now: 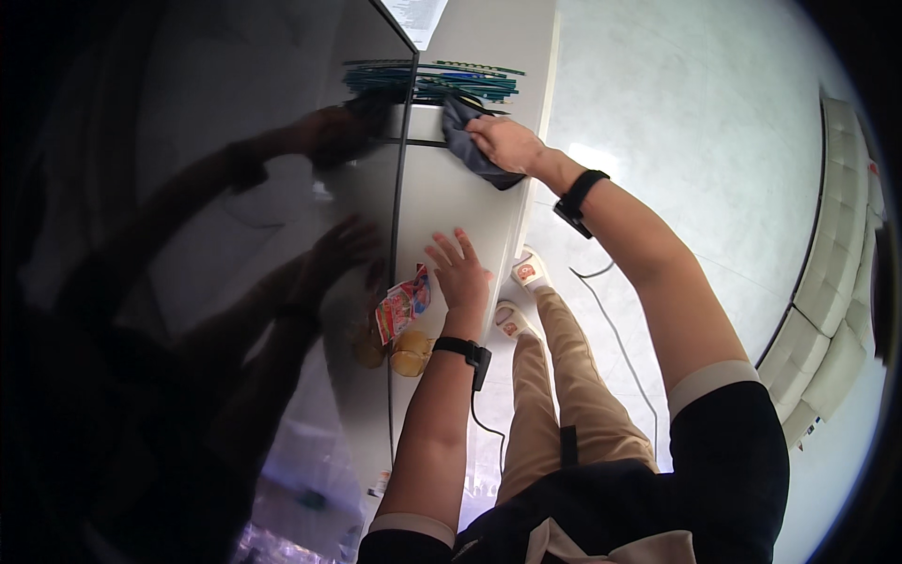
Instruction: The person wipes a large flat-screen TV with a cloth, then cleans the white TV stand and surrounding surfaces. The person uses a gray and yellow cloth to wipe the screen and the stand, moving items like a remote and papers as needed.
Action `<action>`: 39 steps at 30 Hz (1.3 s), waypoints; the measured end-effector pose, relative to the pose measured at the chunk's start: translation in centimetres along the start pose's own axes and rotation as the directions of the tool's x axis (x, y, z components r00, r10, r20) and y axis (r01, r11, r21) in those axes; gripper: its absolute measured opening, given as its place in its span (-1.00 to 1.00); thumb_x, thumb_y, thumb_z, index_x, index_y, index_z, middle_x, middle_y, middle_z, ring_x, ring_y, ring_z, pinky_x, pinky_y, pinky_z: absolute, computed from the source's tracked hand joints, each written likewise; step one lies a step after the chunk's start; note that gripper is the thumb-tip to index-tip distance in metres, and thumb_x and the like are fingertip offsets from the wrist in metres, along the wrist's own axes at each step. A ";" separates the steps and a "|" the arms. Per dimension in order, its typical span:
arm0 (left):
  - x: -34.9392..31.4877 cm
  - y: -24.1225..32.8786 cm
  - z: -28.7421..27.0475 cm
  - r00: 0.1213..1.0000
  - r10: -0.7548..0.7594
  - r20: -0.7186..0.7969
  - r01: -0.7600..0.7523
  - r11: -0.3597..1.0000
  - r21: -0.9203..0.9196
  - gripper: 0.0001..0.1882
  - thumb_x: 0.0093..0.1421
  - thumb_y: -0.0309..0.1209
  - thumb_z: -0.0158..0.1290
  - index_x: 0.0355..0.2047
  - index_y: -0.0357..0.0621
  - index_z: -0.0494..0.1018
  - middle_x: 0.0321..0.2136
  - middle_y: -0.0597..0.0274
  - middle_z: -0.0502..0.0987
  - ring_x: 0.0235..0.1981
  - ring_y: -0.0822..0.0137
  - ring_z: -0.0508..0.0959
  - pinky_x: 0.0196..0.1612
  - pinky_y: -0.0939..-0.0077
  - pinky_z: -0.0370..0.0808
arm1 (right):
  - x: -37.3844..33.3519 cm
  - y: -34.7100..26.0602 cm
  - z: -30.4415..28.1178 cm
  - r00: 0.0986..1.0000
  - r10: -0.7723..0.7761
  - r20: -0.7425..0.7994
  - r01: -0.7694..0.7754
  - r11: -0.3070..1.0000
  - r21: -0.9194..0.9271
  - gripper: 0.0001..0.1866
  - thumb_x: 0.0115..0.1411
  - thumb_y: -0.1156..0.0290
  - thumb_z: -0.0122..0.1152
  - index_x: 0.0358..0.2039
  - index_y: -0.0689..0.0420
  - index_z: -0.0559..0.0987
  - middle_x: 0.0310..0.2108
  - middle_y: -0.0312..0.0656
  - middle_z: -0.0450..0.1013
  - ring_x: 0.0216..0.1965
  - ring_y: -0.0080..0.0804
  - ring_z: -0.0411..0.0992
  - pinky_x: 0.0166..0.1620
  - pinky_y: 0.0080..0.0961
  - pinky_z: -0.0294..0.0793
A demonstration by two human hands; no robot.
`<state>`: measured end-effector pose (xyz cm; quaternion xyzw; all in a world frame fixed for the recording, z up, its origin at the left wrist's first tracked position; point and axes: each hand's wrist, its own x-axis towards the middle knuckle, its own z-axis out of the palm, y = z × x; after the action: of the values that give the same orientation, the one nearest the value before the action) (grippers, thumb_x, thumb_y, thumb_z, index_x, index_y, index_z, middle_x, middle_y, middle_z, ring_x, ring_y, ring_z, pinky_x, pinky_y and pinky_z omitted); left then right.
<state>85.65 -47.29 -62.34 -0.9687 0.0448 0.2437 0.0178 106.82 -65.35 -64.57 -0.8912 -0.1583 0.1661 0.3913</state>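
My right hand [507,143] is closed on a dark grey cloth [477,155], which it presses to the top of a long white cabinet [489,28]. Part of the cloth hangs toward the cabinet's front edge. Just beyond it lies a bunch of thin dark green and blue sticks [470,83], a few of them patterned. Nearer to me, my left hand [460,273] rests open with fingers spread on or just above the cabinet top, holding nothing. Beside it are a red printed packet [404,305] and a yellowish round jar or cup [412,354].
A large glossy black screen [235,188] stands along the cabinet's left side, mirroring my arms. A white paper sheet [413,19] lies at the far end. Thin cables [625,348] trail over the pale floor. A cream tufted sofa [827,282] is on the right.
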 end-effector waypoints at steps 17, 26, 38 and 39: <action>0.1 -0.4 0.9 1.000 0.023 -0.017 -0.023 1.000 -0.002 0.03 -0.05 -0.07 0.44 0.34 -0.22 0.22 0.40 -0.49 -0.01 0.37 -0.50 0.11 0.22 -0.10 0.44 | -9.9 -5.7 7.0 0.996 -0.022 0.083 0.052 0.924 -0.380 -0.36 0.37 0.09 0.06 0.42 -0.13 0.22 0.45 -0.15 0.10 0.51 -0.13 -0.05 0.50 0.04 -0.12; -1.4 0.4 1.6 0.996 -0.025 -0.082 0.014 0.991 -0.131 0.03 0.03 -0.16 0.39 0.42 -0.18 0.11 0.45 -0.30 -0.03 0.43 -0.38 0.05 0.30 -0.05 0.35 | -14.6 -4.4 6.4 0.996 0.090 -0.004 -0.080 0.858 -0.507 -0.39 0.34 0.11 0.14 0.36 -0.17 0.27 0.41 -0.16 0.12 0.51 -0.19 -0.05 0.45 0.12 -0.02; -18.8 2.2 7.1 0.990 -0.112 0.083 0.131 0.953 -0.274 -0.02 0.16 -0.20 0.24 0.44 -0.35 -0.01 0.45 -0.31 -0.01 0.47 -0.23 0.02 0.35 -0.18 0.18 | -12.2 -5.3 8.1 0.982 0.052 -0.179 -0.160 0.726 -0.669 -0.36 0.44 0.18 -0.03 0.48 -0.31 0.08 0.47 -0.15 0.03 0.52 -0.14 -0.11 0.50 -0.02 -0.12; -18.9 2.3 7.5 0.994 -0.105 0.003 0.102 0.961 -0.256 -0.03 0.15 -0.21 0.24 0.43 -0.35 0.00 0.44 -0.32 0.00 0.46 -0.24 0.02 0.34 -0.18 0.19 | -12.7 -5.8 8.6 0.995 0.039 -0.094 -0.093 0.735 -0.671 -0.34 0.40 0.18 0.02 0.47 -0.27 0.10 0.46 -0.12 0.04 0.52 -0.13 -0.11 0.50 -0.01 -0.12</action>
<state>65.35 -47.71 -59.98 -0.9652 -0.0375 0.2408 -0.0946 90.93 -61.32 -63.53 -0.9829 -0.1615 0.0784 0.0415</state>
